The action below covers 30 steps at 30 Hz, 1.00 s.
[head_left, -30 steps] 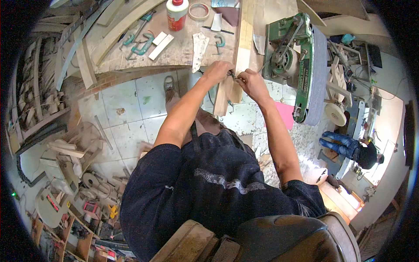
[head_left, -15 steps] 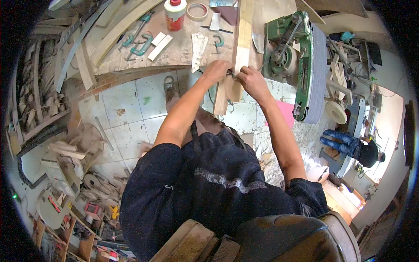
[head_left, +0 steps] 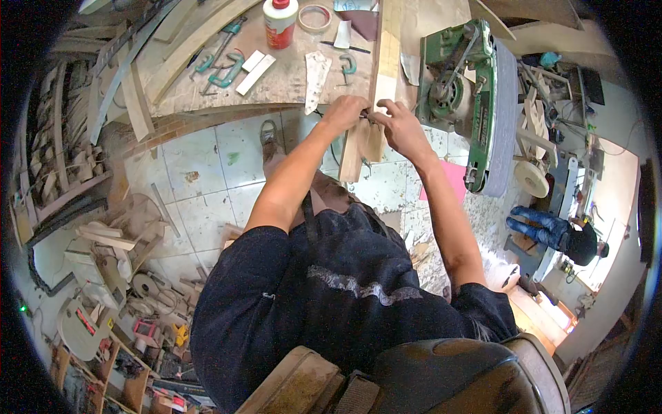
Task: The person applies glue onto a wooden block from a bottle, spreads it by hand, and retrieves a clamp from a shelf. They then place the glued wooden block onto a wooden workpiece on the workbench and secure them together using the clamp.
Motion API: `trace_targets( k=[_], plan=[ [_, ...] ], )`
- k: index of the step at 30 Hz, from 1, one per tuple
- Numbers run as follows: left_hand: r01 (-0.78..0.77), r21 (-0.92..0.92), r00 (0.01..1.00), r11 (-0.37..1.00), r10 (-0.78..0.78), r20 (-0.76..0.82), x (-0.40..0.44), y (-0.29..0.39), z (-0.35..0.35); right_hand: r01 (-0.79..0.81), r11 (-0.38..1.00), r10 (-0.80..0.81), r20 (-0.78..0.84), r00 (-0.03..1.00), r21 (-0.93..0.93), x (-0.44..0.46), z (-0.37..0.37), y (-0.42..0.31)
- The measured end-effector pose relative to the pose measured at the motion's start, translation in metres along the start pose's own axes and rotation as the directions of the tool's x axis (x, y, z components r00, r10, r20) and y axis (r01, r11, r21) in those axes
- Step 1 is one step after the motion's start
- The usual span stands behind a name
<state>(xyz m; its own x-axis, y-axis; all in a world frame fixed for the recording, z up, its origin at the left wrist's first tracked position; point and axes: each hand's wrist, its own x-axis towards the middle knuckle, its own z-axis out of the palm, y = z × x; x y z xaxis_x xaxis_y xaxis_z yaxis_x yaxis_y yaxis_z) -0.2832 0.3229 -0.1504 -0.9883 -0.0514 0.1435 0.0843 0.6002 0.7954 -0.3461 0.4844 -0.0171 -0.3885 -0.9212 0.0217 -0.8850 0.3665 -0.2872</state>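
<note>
At the bench edge, my left hand [head_left: 345,114] is closed beside a long wooden strip [head_left: 386,58]. A small dark thing shows at its fingertips, too hidden to name. My right hand [head_left: 403,131] is just to the right, thumb and forefinger bent and apart near that dark thing. Below both hands, a shorter wooden block [head_left: 350,157] juts out past the bench edge over the floor. Bits of teal show by the block, but I cannot tell what they belong to.
The bench [head_left: 289,76] carries a red-capped glue bottle [head_left: 280,26], a tape roll [head_left: 314,18], teal C-clamps [head_left: 225,70] and white blocks [head_left: 256,74]. A green belt sander [head_left: 455,76] stands at right. Another person [head_left: 565,234] is at the far right.
My right thumb and forefinger have spread apart, with the forefinger lifted. My left hand stays in almost the same place. The wooden pieces have hardly moved.
</note>
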Motion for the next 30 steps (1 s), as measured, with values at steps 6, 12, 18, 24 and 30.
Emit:
trace_targets(
  k=[6,12,18,24,30],
  plan=[
    [-0.036,0.01,0.999,0.999,0.036,0.017,0.001,-0.004,0.001,0.038,0.997,-0.022,0.236,0.972,-0.061,0.003,0.004,0.018],
    [0.008,0.016,0.999,1.0,-0.009,0.032,-0.002,-0.001,-0.003,-0.537,0.831,0.53,0.092,0.843,0.144,-0.006,0.046,0.014],
    [0.007,-0.006,1.0,1.0,-0.007,0.018,-0.003,-0.003,0.0,-0.619,0.78,0.615,0.07,0.785,0.094,-0.007,0.03,-0.007],
    [-0.006,0.031,1.0,0.999,0.006,0.014,-0.002,-0.002,0.001,0.044,0.99,-0.027,0.131,0.991,-0.133,-0.011,0.011,-0.002],
    [0.004,0.002,0.999,1.0,-0.004,0.044,-0.003,0.003,-0.001,-0.221,0.973,0.215,0.102,0.971,0.059,-0.009,0.022,0.003]
  ],
)
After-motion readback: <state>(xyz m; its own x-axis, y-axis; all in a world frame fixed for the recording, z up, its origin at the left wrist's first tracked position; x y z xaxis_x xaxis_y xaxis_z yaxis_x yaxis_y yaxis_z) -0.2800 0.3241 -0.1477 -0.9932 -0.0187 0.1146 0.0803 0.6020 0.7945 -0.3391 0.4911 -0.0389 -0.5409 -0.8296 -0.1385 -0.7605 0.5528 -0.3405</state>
